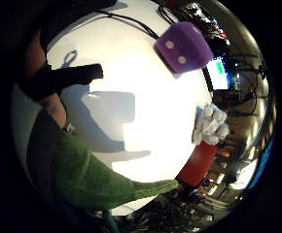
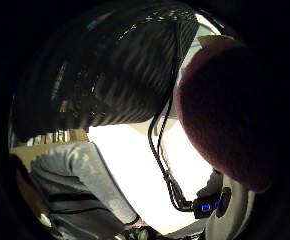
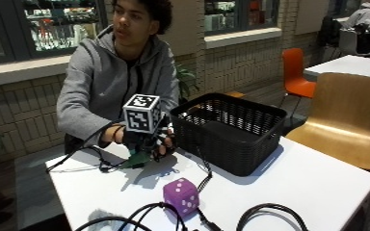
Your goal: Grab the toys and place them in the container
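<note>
In the outside view my gloved right hand [image 3: 148, 142] hovers just above the table, to the left of the black woven basket [image 3: 236, 149]. It grips a green plush toy [image 3: 137, 158] that hangs below the fingers; the same green toy [image 1: 90, 177] lies close to the palm in the little finger side view. A purple die with white dots [image 3: 181, 195] sits on the white table [image 3: 300, 183] in front of the basket, apart from my hand, and the die [image 1: 184, 46] shows across the table. The basket's wall [image 2: 120, 75] looms near the thumb side.
Black cables [image 3: 140, 214] loop across the table's near edge and past the die. A dark red fuzzy shape [image 2: 225, 115] sits close to the thumb side; I cannot tell what it is. A pale knobbly object [image 1: 210, 124] lies at the table's edge. Wooden and orange chairs stand behind.
</note>
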The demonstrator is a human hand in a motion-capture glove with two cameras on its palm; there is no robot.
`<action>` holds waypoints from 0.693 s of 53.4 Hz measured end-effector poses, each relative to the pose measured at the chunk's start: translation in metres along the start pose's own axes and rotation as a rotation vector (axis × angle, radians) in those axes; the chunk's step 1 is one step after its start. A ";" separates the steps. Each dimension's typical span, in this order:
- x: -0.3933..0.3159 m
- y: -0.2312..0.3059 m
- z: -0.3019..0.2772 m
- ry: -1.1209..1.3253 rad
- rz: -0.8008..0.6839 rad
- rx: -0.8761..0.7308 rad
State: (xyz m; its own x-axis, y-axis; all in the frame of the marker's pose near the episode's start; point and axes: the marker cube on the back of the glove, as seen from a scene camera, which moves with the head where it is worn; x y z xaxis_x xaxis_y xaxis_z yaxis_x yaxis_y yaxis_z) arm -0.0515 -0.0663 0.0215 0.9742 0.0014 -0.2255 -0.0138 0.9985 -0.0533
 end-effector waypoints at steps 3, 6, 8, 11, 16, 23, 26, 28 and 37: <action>0.008 0.005 -0.016 -0.021 0.022 0.039; 0.013 0.007 -0.037 -0.059 0.035 0.100; 0.013 0.007 -0.054 -0.093 0.033 0.143; 0.007 0.004 -0.079 -0.129 0.017 0.196; -0.029 -0.004 -0.105 -0.150 -0.073 0.258; -0.081 -0.034 -0.098 -0.166 -0.210 0.228; -0.096 -0.044 -0.089 -0.180 -0.242 0.240; -0.101 -0.049 -0.082 -0.184 -0.247 0.251; -0.095 -0.044 -0.087 -0.217 -0.222 0.258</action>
State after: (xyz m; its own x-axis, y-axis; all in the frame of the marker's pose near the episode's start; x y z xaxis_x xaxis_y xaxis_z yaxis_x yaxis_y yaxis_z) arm -0.1626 -0.1154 -0.0398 0.9724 -0.2321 -0.0235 0.2326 0.9568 0.1747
